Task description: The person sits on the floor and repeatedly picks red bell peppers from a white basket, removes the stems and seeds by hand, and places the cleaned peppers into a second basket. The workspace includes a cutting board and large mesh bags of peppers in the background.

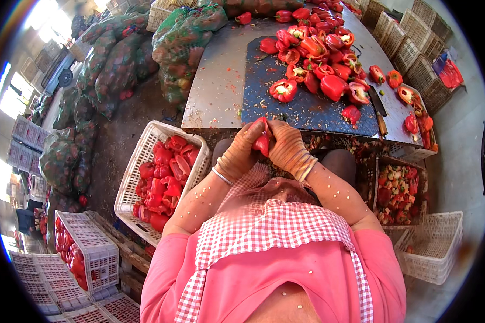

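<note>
Both my hands, in stained orange-brown work gloves, meet just off the near edge of the metal table. A red bell pepper piece is held between them, with my left hand on one side and my right hand on the other. Beyond them lies a blue cutting board strewn with seeds. Cut red peppers are heaped on it, several showing pale cores. A knife with a wooden handle rests at the board's right side. Fingertips are partly hidden around the pepper.
A white plastic crate of cored red peppers stands at the left. Pepper cores and scraps fill a crate at lower right, near another white crate. Green mesh sacks of peppers stand left of the table.
</note>
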Demonstrator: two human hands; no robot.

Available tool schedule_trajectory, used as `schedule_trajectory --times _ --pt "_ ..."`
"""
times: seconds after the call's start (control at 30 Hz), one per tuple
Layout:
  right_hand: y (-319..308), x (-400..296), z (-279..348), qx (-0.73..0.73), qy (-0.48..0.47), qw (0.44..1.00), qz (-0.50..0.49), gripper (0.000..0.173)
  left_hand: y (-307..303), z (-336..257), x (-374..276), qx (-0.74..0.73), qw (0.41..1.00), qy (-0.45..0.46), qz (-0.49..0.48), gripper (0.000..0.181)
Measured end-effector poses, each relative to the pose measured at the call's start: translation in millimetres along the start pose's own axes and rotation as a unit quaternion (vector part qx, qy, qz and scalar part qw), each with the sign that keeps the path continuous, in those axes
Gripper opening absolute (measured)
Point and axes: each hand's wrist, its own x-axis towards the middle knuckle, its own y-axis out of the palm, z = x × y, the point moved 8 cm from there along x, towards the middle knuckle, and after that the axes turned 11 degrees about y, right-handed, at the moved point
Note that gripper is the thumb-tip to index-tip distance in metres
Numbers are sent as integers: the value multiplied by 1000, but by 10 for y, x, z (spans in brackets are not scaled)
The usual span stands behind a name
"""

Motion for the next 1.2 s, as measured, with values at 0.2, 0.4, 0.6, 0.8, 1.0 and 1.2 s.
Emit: schedule_trajectory --times 0.2,0.4,0.6,0.8,1.0,1.2 --pt "-107 -133 -97 49 26 998 -30 17 229 -56 -136 -20 999 -25 18 36" --pt "-96 -160 -368 245 154 951 108 19 202 96 -262 -89 995 -51 12 45" --pt "91 -321 -409 589 303 725 189 18 235 -26 -339 -94 993 -34 70 57" --pt "-216 -295 -90 -84 -53 992 -75 14 266 -50 -383 21 999 13 26 50" --pt "-1415 -595 -1326 -285 138 899 -302 22 246 -430 -370 22 995 80 52 58" --pt "-2545 -1213 -1681 -433 325 786 -298 51 124 -346 -288 -29 994 88 51 62"
